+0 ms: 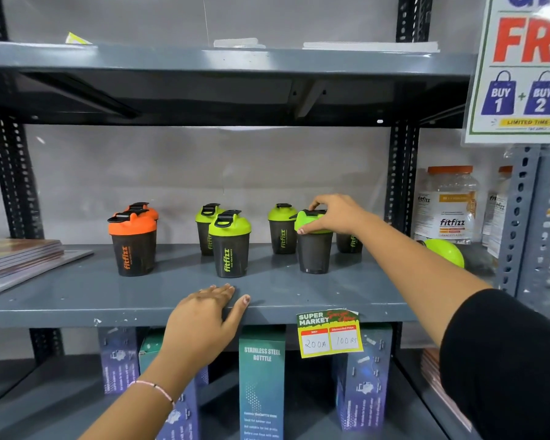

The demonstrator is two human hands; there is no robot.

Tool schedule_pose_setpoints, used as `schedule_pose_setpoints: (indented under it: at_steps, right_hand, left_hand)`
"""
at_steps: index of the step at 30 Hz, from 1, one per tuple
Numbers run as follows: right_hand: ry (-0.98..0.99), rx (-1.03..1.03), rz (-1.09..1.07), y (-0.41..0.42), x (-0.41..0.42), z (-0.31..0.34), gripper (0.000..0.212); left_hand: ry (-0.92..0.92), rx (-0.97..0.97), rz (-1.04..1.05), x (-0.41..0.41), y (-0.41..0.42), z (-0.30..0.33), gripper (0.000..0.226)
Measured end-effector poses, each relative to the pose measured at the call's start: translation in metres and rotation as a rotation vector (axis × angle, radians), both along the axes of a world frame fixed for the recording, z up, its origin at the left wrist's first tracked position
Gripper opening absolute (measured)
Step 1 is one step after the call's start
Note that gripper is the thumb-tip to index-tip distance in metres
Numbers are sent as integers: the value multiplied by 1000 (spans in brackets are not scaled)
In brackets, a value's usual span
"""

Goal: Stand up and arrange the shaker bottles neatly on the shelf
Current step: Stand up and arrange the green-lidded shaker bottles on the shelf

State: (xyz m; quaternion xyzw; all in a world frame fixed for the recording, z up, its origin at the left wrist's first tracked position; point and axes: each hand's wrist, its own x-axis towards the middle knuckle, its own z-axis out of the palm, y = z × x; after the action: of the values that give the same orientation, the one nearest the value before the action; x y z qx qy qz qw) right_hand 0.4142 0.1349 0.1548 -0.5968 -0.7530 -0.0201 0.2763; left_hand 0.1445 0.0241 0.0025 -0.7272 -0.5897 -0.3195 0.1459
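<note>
Paired shaker bottles (230, 244) on shelf (77, 293)

Boxed steel bottles (261, 376) are being displayed beneath a price tag (330, 333), while supplement jars (446, 206) are being kept beside a promotional poster (521, 68).

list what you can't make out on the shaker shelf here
Head view:
- Rear green-lidded shaker: lid hidden by the right hand and forearm.
- Rear orange-lidded shaker: body hidden by the front orange-lidded shaker.
- Green lid past the upright: whether a bottle is attached is unclear.
- Promo sign: cut off by the frame edge.
</note>
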Motion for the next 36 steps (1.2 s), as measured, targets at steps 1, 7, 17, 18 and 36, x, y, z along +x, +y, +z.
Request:
schedule_pose_setpoints:
  at_steps: [1, 7, 17, 18, 36]
  right_hand:
    - [-27, 25, -46, -1, -5, 0, 68]
    - [-147, 119, -315, -6, -39, -1, 75]
    - [-209, 50, -387, -10, -58, 9, 43]
    - [-209, 49, -390, -11, -59, 9, 42]
    - [-191, -30, -451, -5, -70, 12, 52]
  left_hand:
    - [0, 2, -4, 0, 0, 0, 73]
    - [6, -1, -17, 0, -1, 1, 76]
    - [9, -5, -18, -2, -1, 1, 75]
    - [7, -5, -20, -2, -1, 1, 75]
    - [34, -45, 7, 1, -8, 7, 59]
